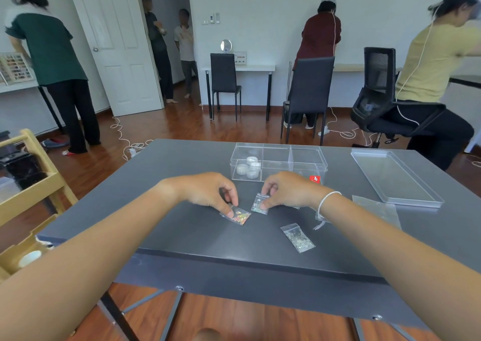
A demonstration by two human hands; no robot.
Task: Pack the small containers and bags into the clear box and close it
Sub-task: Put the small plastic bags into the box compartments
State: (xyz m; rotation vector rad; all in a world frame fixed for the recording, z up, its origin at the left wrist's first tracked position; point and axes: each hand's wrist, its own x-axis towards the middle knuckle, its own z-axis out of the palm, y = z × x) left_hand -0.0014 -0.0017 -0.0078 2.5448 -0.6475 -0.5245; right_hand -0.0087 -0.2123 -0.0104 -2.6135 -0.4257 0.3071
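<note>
left hand (205, 189) fingers pinch sequin bag (237, 216) | right hand (289, 190) fingers pinch glitter bag (259, 204) | clear box (278, 164) lidless

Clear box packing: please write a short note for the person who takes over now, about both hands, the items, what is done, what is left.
Left hand: pinching a bag with coloured flakes on the table.
Right hand: pinching a silvery bag.
A third bag lies loose near the front edge.
Done: small round containers sit in the left compartment of the clear box.
Left: pack the bags, then fit the lid, lying to the right.
</note>
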